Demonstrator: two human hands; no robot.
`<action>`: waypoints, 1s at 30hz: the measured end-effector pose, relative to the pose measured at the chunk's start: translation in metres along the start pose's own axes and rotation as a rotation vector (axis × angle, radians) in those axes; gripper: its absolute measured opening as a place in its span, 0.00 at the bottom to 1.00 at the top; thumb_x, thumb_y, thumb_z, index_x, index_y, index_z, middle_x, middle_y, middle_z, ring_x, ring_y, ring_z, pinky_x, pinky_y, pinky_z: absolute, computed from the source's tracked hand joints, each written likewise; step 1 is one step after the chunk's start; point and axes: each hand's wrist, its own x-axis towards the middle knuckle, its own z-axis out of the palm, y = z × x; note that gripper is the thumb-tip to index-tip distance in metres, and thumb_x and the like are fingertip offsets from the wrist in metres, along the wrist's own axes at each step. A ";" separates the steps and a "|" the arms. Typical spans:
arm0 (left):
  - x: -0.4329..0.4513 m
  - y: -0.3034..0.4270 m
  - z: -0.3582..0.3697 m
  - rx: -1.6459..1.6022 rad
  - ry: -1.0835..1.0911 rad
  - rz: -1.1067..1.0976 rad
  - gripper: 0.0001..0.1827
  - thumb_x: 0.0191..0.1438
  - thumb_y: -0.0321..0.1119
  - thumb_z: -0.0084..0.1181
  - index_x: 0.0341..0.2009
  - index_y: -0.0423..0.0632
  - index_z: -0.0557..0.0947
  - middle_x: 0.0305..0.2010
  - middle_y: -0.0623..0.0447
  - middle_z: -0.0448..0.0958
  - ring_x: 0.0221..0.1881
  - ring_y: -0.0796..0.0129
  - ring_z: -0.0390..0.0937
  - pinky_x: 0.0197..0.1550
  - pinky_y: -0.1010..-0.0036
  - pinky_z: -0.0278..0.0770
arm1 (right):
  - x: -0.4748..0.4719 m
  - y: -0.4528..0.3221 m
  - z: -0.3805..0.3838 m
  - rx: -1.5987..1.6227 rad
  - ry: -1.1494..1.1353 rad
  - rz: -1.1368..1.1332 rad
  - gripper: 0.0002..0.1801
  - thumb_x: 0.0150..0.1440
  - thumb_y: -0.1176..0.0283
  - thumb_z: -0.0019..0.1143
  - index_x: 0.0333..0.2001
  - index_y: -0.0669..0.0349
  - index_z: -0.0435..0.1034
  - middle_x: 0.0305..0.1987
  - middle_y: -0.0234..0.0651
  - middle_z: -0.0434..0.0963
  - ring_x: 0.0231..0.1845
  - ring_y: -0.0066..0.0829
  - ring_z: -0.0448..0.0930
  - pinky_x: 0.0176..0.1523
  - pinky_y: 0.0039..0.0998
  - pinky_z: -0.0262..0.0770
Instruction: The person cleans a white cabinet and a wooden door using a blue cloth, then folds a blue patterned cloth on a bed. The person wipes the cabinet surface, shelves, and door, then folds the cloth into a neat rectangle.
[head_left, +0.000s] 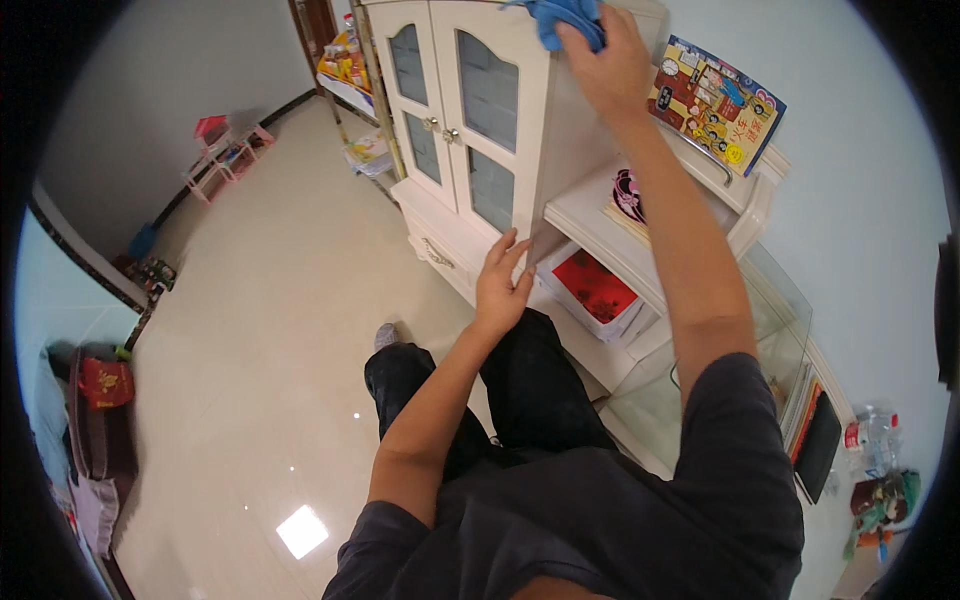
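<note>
My right hand (611, 71) is raised at the top of a white cabinet (551, 142), gripping a crumpled blue cloth (566, 21) against its upper edge. The cabinet has two doors with arched glass panes (487, 90) and crystal-like knobs (450, 136); both doors are closed. Lower down, my left hand (504, 289) holds nothing, its fingers apart near the cabinet's front corner. Whether those fingertips touch the door edge I cannot tell. Below the doors is a drawer with an ornate handle (437, 253).
An illustrated book (716, 105) leans on the wall behind a metal rail (701, 154). Side shelves hold a box with a red top (596, 285). A glass panel (780, 300) juts out at right, near plastic bottles (874, 435). A rack (367, 90) stands beyond the cabinet; a pink toy (225, 154) sits by the far wall.
</note>
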 end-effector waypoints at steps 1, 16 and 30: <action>0.001 -0.006 -0.004 -0.031 0.003 -0.022 0.25 0.53 0.23 0.59 0.57 0.44 0.78 0.67 0.41 0.68 0.64 0.49 0.69 0.66 0.64 0.65 | 0.001 0.006 0.012 0.036 -0.002 0.013 0.43 0.48 0.59 0.67 0.65 0.54 0.57 0.66 0.46 0.62 0.68 0.50 0.59 0.69 0.51 0.50; 0.014 -0.069 -0.096 -0.064 -0.135 -0.132 0.17 0.56 0.28 0.59 0.51 0.43 0.81 0.50 0.42 0.80 0.48 0.54 0.81 0.52 0.66 0.77 | -0.122 0.034 0.155 -0.578 0.544 -0.080 0.18 0.39 0.70 0.71 0.29 0.52 0.65 0.26 0.30 0.72 0.30 0.39 0.74 0.41 0.38 0.58; 0.042 -0.086 -0.130 0.284 -0.500 0.089 0.17 0.55 0.34 0.60 0.49 0.43 0.82 0.41 0.40 0.82 0.42 0.49 0.80 0.45 0.61 0.77 | -0.235 0.013 0.198 -0.756 -0.135 0.170 0.16 0.37 0.73 0.67 0.33 0.52 0.72 0.35 0.33 0.75 0.43 0.38 0.77 0.47 0.40 0.68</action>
